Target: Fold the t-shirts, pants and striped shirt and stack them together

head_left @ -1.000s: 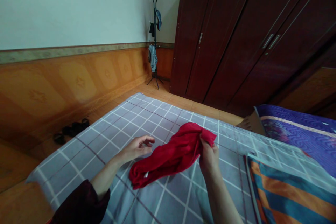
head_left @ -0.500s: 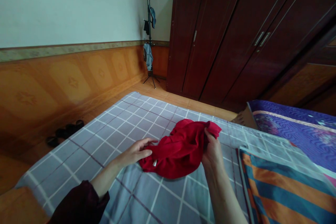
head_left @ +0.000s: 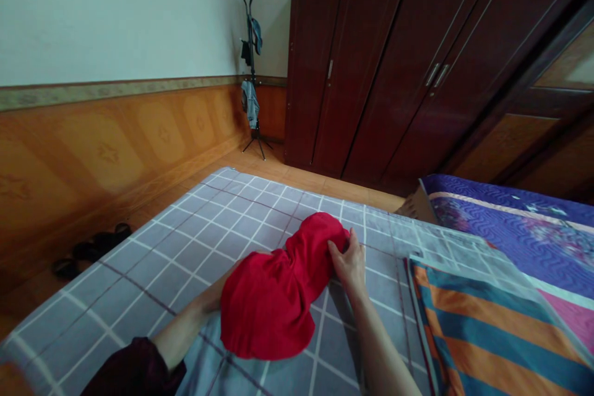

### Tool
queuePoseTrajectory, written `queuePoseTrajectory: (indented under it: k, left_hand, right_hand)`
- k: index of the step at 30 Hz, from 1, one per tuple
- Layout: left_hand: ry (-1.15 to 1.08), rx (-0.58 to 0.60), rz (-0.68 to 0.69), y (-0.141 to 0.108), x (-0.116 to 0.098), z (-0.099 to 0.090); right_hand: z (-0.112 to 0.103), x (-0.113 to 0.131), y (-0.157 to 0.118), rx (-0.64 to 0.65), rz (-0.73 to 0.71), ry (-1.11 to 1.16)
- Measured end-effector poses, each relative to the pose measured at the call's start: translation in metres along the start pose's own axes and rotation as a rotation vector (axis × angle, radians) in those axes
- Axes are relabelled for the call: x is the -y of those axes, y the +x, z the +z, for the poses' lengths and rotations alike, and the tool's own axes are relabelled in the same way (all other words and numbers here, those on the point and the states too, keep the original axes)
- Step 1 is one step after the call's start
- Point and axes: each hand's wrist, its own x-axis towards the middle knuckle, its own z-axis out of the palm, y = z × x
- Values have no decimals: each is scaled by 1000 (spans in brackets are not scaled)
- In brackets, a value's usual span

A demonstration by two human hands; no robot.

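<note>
Red cloth bunches above a checked bedsheet; the right hand pinches its far edge, thumb on top. The left hand is hidden beneath, finger spread unclear.

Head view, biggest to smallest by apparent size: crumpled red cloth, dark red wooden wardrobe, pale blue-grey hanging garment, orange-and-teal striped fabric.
1. Dark red wooden wardrobe
2. Orange-and-teal striped fabric, cut off by the frame
3. Crumpled red cloth
4. Pale blue-grey hanging garment

Apparent size only; the garment and wardrobe are farther away.
</note>
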Motion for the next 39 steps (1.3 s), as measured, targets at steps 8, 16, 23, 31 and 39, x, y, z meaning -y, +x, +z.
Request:
queuePoseTrajectory:
  k: [8, 16, 23, 31, 39]
  left_hand:
    - [-100, -292, 142, 15, -7, -7]
    - [-37, -270, 124, 22, -9, -20]
    - [291, -7, 176, 16, -5, -1]
    - [610, -54, 328, 18, -2, -3]
    - [196, -375, 425, 10, -26, -12]
  right_hand:
    - [-6, 29, -7, 308, 27, 309]
    - [1, 77, -46, 784, -62, 488]
    - [28, 30, -31, 412, -120, 316]
    - [34, 13, -38, 315, -444, -104]
    - [17, 23, -19, 156, -68, 441]
